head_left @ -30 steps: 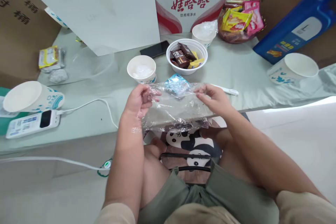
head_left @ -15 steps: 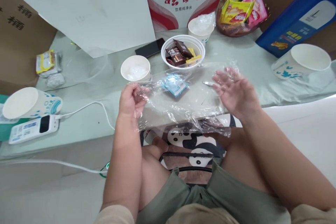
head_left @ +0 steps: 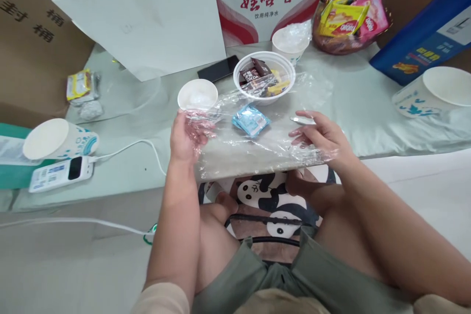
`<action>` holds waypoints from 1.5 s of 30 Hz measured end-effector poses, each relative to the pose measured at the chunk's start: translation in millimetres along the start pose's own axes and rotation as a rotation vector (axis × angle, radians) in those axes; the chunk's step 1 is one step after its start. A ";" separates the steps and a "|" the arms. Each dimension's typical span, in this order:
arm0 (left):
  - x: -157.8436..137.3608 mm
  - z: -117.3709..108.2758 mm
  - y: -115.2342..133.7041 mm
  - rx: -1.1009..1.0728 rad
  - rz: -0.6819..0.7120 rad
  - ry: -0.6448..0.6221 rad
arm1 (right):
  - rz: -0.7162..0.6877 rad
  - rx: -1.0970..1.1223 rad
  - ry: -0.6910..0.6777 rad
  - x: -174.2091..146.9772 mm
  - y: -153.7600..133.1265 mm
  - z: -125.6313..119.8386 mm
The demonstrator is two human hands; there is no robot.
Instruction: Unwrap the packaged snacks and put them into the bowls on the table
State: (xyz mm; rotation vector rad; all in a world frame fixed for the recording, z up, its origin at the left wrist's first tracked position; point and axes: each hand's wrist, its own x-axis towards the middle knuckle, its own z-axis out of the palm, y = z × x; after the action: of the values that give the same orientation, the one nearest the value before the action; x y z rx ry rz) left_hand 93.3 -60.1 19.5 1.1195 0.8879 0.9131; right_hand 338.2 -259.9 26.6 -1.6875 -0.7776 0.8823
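A crinkled sheet of clear plastic film [head_left: 257, 149] spans the space between my two hands, above the table's front edge. My left hand [head_left: 189, 135] has its fingers curled on the film's left side, next to a white paper cup [head_left: 197, 94]. On the right, the film drapes against my right hand [head_left: 318, 137], whose fingers point left and are apart. Just beyond those fingertips lies a small pale pointed item [head_left: 302, 120], its kind unclear. Blue packets [head_left: 250, 121] show behind the film. Behind them, a white bowl [head_left: 264, 100] holds wrapped snacks, the film partly overlapping it.
A dark phone [head_left: 218, 68] lies behind the cup. Another cup [head_left: 289, 46] has crumpled plastic in it. At the left are a power bank [head_left: 62, 174] with a white cable and a tipped cup [head_left: 61, 140]. A snack basket [head_left: 340, 44], blue box [head_left: 415, 44] and cup [head_left: 434, 93] stand right.
My right hand has turned from palm up to fingers pointing left, near the small pale item. The film has shifted and now overlaps the bowl. The camera view has moved slightly left.
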 end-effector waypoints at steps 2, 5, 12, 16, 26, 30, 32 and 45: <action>-0.9 -2.6 0.0 0.049 -0.017 -0.091 | 0.023 0.047 -0.054 3.5 2.1 -2.4; -4.4 -3.6 0.4 0.141 0.014 -0.189 | 0.098 0.054 -0.111 11.3 3.1 -2.1; -13.8 2.8 4.1 0.213 0.306 -0.118 | 0.056 -0.236 0.004 13.3 2.4 0.7; -16.7 7.1 8.3 0.087 0.336 -0.020 | -0.104 -0.345 0.078 7.9 5.4 -2.4; -17.2 1.1 13.2 0.179 -0.291 -0.254 | -0.255 -0.133 0.191 2.4 4.4 -11.7; -15.3 2.3 13.5 0.189 -0.316 -0.229 | -0.219 -0.082 0.215 5.4 9.3 -15.3; -15.8 2.8 15.0 0.187 -0.324 -0.276 | -0.225 -0.039 0.226 5.7 10.6 -17.0; -10.1 3.8 14.9 -0.003 -0.245 -0.115 | -0.108 0.194 0.177 -2.0 -2.3 -24.1</action>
State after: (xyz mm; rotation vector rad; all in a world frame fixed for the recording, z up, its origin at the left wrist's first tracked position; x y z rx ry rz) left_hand 90.9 -67.9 36.0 1.0246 0.9054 0.6422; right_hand 357.5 -272.7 33.9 -1.5147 -0.6360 0.7002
